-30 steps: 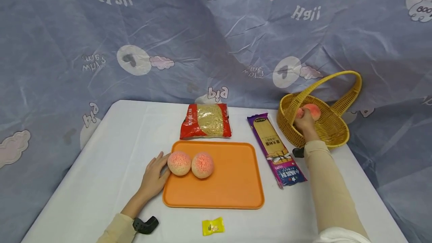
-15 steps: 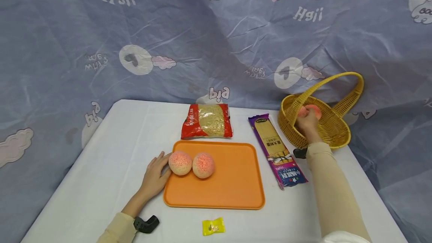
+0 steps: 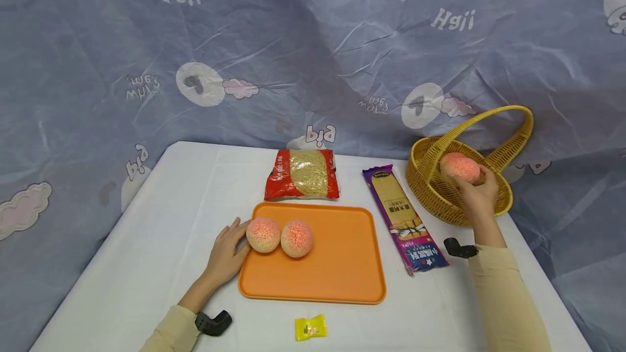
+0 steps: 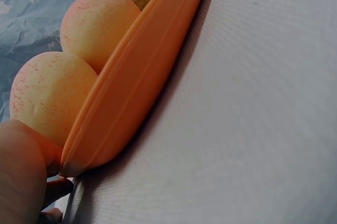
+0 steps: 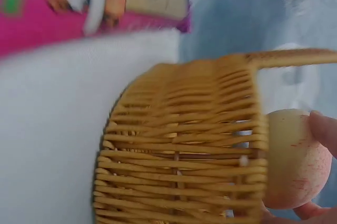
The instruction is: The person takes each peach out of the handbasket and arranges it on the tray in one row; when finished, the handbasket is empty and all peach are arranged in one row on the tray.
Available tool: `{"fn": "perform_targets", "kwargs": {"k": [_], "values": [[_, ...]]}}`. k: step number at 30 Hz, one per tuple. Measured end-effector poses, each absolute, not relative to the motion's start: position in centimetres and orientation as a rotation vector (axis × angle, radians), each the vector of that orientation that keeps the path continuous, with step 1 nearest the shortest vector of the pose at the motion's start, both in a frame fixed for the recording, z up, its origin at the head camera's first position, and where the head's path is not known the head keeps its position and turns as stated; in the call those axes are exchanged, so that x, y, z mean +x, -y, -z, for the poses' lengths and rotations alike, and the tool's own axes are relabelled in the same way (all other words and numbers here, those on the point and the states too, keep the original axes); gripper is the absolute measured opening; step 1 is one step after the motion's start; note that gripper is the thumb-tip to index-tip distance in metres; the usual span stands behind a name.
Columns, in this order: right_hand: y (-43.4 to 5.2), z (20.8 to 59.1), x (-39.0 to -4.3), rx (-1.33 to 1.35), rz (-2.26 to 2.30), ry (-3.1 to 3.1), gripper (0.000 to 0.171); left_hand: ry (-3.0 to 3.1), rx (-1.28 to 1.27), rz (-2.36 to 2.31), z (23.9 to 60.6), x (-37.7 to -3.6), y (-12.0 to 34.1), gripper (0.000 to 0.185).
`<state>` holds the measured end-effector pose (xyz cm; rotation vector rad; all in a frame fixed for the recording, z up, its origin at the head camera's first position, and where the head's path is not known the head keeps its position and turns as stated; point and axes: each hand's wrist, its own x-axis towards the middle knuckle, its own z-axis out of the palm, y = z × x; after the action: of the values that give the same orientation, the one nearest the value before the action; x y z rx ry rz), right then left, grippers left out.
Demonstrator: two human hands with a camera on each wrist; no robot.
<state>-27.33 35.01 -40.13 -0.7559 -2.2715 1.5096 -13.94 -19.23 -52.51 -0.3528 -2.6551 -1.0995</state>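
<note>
Right now, from the head view, your right hand grips a peach just above the near rim of the wicker basket, fingers curled round its far side. Your left hand lies flat on the white counter, fingers straight, their tips against the left edge of the orange tray. Two peaches sit touching each other in the tray's near-left part. A red bag of noodles lies behind the tray, a purple pack of dried noodles lies between tray and basket, and a yellow candy lies in front of the tray. I judge you are moving the fruit between basket and tray; which way, one moment cannot settle.

Looking from the left wrist, the tray's rim runs diagonally with both peaches behind it, the nearer one close to your fingers, which hold nothing.

Looking from the right wrist, the view is blurred, yet the basket wall fills the middle and the held peach shows at its right, a fingertip on it. The next move calls for keeping the peach clear of the rim and the handle, and for a firm but gentle hold.
</note>
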Motion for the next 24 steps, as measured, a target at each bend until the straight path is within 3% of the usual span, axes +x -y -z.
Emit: {"fn": "perform_targets", "kwargs": {"k": [5,9,16,24], "values": [[-33.6,39.8,-23.3,-0.749,-1.712,2.167,0.076,2.646,-0.351,1.111,52.4,-13.8,19.3,0.047],[-31.7,39.4,-20.1,-0.669,-1.620,2.303,0.077,2.649,-0.359,1.130,52.4,-13.9,19.3,0.048],[-27.7,38.9,-16.2,-0.146,-1.576,2.455,0.072,2.659,-0.346,1.122,52.0,-13.9,19.2,0.047],[-22.2,40.2,-15.6,0.319,-1.749,2.554,0.074,2.661,-0.345,1.127,52.2,-13.9,19.1,0.047]]}}
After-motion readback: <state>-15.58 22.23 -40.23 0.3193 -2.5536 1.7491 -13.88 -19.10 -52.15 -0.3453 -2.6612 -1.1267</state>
